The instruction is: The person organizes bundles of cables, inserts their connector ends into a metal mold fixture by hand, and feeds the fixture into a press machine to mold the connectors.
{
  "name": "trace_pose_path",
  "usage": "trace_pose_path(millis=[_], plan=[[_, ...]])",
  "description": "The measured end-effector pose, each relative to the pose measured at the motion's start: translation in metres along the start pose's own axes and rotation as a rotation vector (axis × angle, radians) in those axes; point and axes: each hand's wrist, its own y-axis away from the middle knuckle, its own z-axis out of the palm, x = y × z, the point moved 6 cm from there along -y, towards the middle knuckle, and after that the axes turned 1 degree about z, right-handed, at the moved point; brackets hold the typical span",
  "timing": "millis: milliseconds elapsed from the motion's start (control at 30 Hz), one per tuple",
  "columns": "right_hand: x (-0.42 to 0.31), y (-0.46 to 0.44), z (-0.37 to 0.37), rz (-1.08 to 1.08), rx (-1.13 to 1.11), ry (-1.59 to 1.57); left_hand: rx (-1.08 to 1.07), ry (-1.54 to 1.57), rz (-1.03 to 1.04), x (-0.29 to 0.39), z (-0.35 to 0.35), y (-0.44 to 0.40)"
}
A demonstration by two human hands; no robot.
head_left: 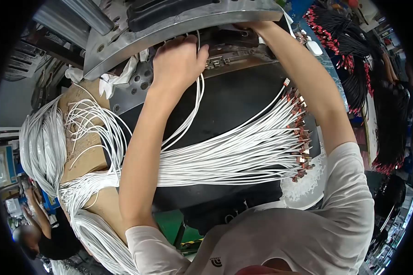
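Note:
My left hand is at the machine's lower opening, its fingers curled round white cables that hang down towards the bundle. Beside it is a metal mould under the machine's thick steel plate. My right hand reaches under the right end of that plate, and its fingers are hidden. Across the black surface lies a wide bundle of white cables, with orange-and-metal connector ends at the right. One cable end lies apart, above the others.
Coiled white cables hang over a tan board at the left. White scraps fill a round tray at the right. Black cables with red ends lie further right. Another person is at the lower left.

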Motion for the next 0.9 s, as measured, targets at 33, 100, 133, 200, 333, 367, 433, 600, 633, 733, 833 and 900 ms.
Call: trace_pose_path(millis=[33, 100, 133, 200, 333, 367, 433, 600, 633, 733, 833, 900], plan=[[-0.001, 0.002, -0.003, -0.012, 0.016, 0.065, 0.013, -0.002, 0.019, -0.002, 0.002, -0.002], [-0.019, -0.009, -0.024, -0.048, 0.051, 0.196, 0.045, -0.008, 0.022, -0.005, 0.005, -0.007], [-0.016, -0.008, -0.016, -0.022, 0.022, 0.093, 0.055, -0.011, 0.019, -0.007, 0.007, -0.007], [-0.004, 0.004, 0.013, 0.045, -0.042, -0.114, 0.047, -0.035, 0.018, -0.009, 0.009, -0.010], [-0.030, 0.002, -0.013, 0.055, -0.136, -0.069, -0.142, -0.145, -0.110, 0.013, -0.017, -0.009], [-0.042, 0.011, -0.040, 0.278, -0.308, -0.342, -0.240, -0.170, -0.175, 0.021, -0.027, 0.004], [-0.093, 0.045, -0.129, 0.503, -0.425, -0.844, 0.153, -0.066, 0.045, 0.048, -0.069, 0.043], [-0.225, 0.172, -0.263, -0.104, -1.061, -2.280, -0.230, 1.677, -0.252, 0.092, -0.106, 0.230], [-0.248, 0.233, -0.258, 0.168, -1.254, -2.246, -0.310, 1.878, -0.376, 0.096, -0.088, 0.281], [-0.270, 0.301, -0.250, 1.327, -1.201, -1.700, -0.319, 1.700, -1.006, 0.100, -0.048, 0.412], [-0.293, 0.429, -0.218, 1.988, -0.482, -1.380, 0.220, 1.867, -1.458, 0.085, -0.015, 0.459], [-0.291, 0.444, -0.206, 1.821, -0.108, -1.539, 0.318, 1.554, -1.449, 0.069, 0.005, 0.467]])
